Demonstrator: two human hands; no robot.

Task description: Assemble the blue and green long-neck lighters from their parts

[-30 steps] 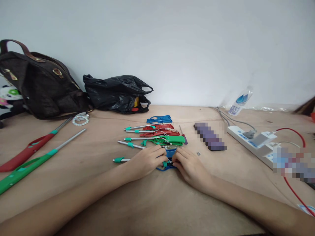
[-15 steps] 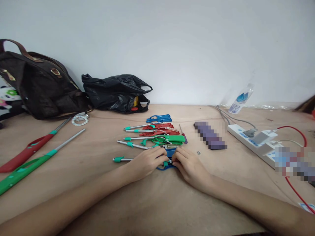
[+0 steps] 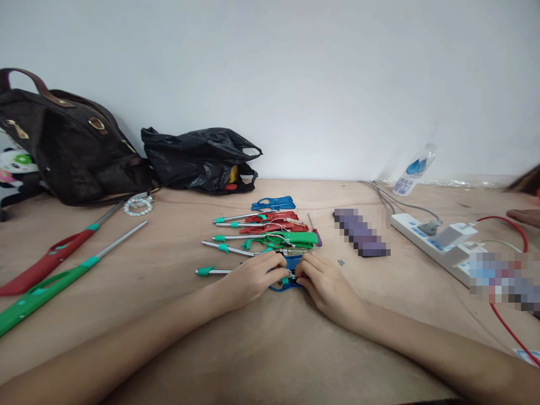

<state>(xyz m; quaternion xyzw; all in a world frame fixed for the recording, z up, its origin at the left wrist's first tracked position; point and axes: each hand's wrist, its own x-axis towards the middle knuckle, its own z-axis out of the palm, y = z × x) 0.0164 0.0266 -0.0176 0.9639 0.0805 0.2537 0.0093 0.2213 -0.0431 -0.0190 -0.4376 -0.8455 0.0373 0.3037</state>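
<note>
Both hands meet over a blue lighter casing [image 3: 283,286] near the middle of the table. My left hand [image 3: 257,279] has its fingers closed at the casing's left part, beside a metal tube with a teal end piece [image 3: 206,271]. Fingers bent, my right hand [image 3: 327,284] pinches at the casing's right part; white wire and a teal bit show between the hands. What exactly the fingertips grip is partly hidden. Just beyond lie a green casing [image 3: 297,239], red casings [image 3: 291,226] with metal tubes and white wires, and another blue casing [image 3: 274,203].
A screwdriver [image 3: 317,236] and small screws [image 3: 341,262] lie to the right, before a power strip [image 3: 426,242] and bottle [image 3: 414,169]. Red [image 3: 50,256] and green [image 3: 46,295] lighters lie left. A black bag [image 3: 198,157] stands behind. Another person's hand [image 3: 523,217] shows at right.
Another person's hand has come into view at the right edge. My hands stay in nearly the same place on the blue casing.
</note>
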